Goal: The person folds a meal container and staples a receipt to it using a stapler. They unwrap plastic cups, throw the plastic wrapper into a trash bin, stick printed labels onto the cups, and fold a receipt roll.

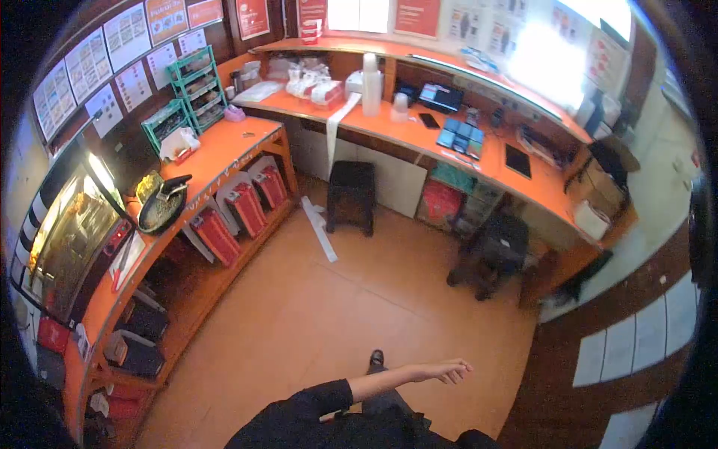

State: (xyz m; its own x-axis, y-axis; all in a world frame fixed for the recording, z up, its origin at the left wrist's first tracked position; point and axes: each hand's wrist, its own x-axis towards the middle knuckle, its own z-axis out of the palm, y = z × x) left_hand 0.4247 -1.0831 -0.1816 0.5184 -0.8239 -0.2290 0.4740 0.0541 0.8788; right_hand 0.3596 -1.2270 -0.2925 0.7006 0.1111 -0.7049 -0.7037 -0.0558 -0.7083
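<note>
My left hand (447,370) stretches across in front of my body, above the orange floor (314,322). Its fingers are loosely bent and slightly apart, and I see nothing in them. A short black sleeve (310,400) covers the upper arm. Below the forearm one dark shoe (377,358) shows on the floor. My right hand is out of view; just a bit of dark clothing shows on that side. No counter or object is within touch of the left hand.
An orange counter (247,138) curves along the left, with a lit food warmer (71,239) and a black pan (162,209). A back counter (407,135) carries stacked cups (371,86) and a tablet (517,160). Black stools (351,193) and a paper strip (320,230) are on the floor.
</note>
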